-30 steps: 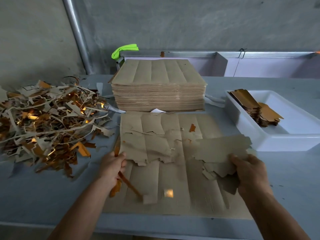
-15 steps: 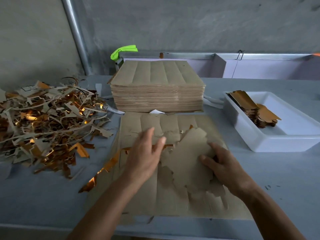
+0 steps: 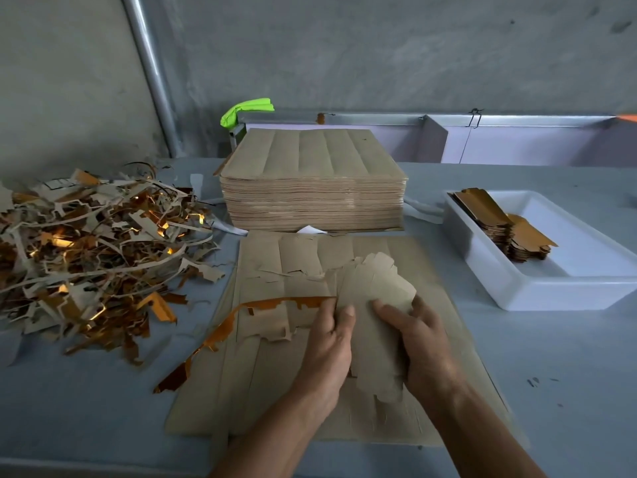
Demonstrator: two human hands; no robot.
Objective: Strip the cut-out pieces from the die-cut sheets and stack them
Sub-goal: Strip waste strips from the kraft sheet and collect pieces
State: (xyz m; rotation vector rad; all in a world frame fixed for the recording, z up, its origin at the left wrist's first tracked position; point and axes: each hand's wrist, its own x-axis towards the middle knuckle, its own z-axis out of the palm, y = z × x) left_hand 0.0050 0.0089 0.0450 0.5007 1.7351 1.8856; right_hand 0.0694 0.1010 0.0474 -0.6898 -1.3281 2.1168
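Two hands meet over the sheet [image 3: 272, 384] lying flat on the table [image 3: 551, 374], just in front of the stack [image 3: 310, 188] of uncut sheets. The left hand [image 3: 327, 350] and the right hand [image 3: 417, 343] both grip a bundle of cut-outs [image 3: 375, 291], brown side up, thumbs on top and fingers curled under; the bundle is held tilted just above the sheet, in front of the stack's right half. Its lower edge hangs ragged between the wrists.

The left hand also seems to pinch one end of a thin strip [image 3: 220, 336] of trim, its copper foil side showing; the strip runs from that hand out to the left and toward the table's near edge, beyond the sheet's left border. More partly torn panels [image 3: 296, 267] lie loose on the sheet, between the bundle and the stack.

To the left of the stack lies a heap of scrap [image 3: 89, 250], brown and copper offcuts tangled together. To the right of the stack stands a white tray [image 3: 537, 291] holding two short piles of finished pieces [image 3: 506, 229], foil side up, against its left wall. Behind the stack, a bright green cloth [image 3: 246, 110] rests on a metal rail [image 3: 379, 118], and a pipe [image 3: 151, 74] runs up the wall at the left.

No writing, label or brand can be read on anything.
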